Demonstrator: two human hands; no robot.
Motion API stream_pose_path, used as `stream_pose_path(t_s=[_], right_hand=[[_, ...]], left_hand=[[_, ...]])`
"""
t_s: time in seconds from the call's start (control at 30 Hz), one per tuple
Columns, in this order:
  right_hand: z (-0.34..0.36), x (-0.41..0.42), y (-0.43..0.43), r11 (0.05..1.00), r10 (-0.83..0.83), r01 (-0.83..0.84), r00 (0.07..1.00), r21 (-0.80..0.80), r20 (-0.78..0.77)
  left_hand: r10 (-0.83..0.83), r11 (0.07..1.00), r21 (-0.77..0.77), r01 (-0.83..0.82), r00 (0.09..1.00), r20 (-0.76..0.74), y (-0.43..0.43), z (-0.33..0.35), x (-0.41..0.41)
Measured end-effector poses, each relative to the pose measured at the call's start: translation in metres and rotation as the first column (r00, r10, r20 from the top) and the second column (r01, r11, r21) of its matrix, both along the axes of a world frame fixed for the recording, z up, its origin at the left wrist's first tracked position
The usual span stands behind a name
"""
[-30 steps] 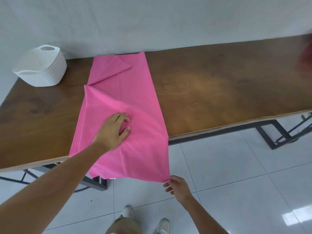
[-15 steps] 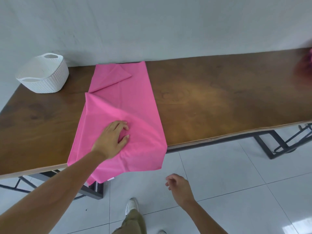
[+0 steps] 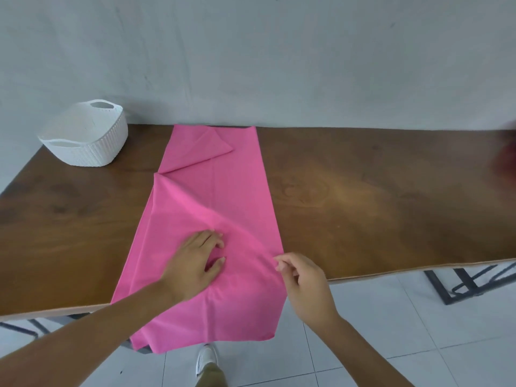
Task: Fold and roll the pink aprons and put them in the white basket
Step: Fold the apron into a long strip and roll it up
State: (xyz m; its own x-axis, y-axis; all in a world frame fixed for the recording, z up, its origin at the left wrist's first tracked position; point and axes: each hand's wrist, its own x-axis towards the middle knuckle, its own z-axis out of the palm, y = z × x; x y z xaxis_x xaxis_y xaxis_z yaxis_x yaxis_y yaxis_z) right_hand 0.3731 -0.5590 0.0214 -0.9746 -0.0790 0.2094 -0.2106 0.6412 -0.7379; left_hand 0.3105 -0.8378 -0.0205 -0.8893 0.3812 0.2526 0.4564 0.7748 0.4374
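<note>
Pink apron [image 3: 223, 196] lies flat on the desk [image 3: 363, 205], already folded to a long strip. Its long axis runs from the desk's far edge to the near edge, and the near end hangs over that edge toward the floor. A triangular flap [image 3: 198, 146] is folded in at the far-left corner of the strip.

Left grip [image 3: 192, 263]: wide, palm down, pressing the cloth mid-strip just inside the near edge and holding nothing. A diagonal ridge of cloth runs past its fingertips.

Right grip [image 3: 304, 280]: fingers curled narrow, fingertips [image 3: 277, 259] right at the strip's right long edge where it crosses the desk's near edge. Whether it actually pinches the cloth, cannot tell.

Key relation: the strip extends away from both grips toward the far edge, with the loose end below them. The right grip is nearer the free edge and the left serves as anchor. Judgement: next is likely smoothing or squaring that right edge before rolling along the long axis.

White basket [image 3: 89, 141] sits at the far-left corner of the desk, well apart from the apron, nothing visible in it.

Versus a second ago: the right grip was below the desk at the hanging bottom-right corner, then free in the air, and is now up at the side edge. The left grip stays pressed on the same spot.
</note>
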Motion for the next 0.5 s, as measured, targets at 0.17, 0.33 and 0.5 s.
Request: stream_pose_path(t_s=[0.17, 0.33, 0.5], right_hand=[[-0.001, -0.043, -0.010, 0.994, 0.018, -0.016, 1.000, 0.108, -0.019], [-0.002, -0.082, -0.025, 0.986, 0.014, -0.016, 1.000, 0.166, 0.013], [-0.005, -0.123, -0.040, 0.982, -0.018, 0.006, 0.998, 0.189, 0.060]], left_hand=[[-0.039, 0.999, 0.020, 0.039, 0.999, -0.012, -0.013, 0.018, -0.028], [-0.040, 0.991, -0.130, 0.026, 0.993, -0.112, -0.038, 0.041, -0.097], [0.137, 0.929, -0.357, -0.098, 0.987, 0.088, -0.042, 0.059, -0.183]])
